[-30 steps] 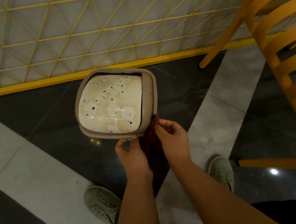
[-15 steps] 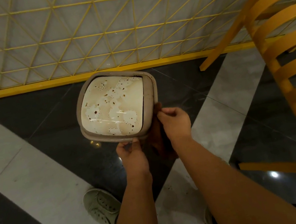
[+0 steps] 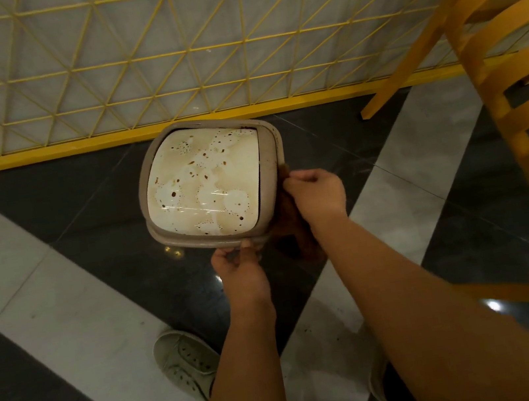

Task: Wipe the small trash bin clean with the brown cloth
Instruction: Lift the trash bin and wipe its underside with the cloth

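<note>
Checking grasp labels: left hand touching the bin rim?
Touching. Head view shows the left hand pinching the near rim of the trash bin, thumb on its edge.

brown cloth (image 3: 289,220) mostly hidden behind right hand (image 3: 317,193), yellow chair (image 3: 513,98) cut off at right edge

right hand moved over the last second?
Yes. The right hand with the brown cloth went from the trash bin's near corner up its right side, toward the yellow rail.

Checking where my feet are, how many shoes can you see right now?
1 clearly: a pale shoe on the floor left of the left forearm. A second may be hidden; a pale shape shows under the right forearm, too unclear to call.
</note>
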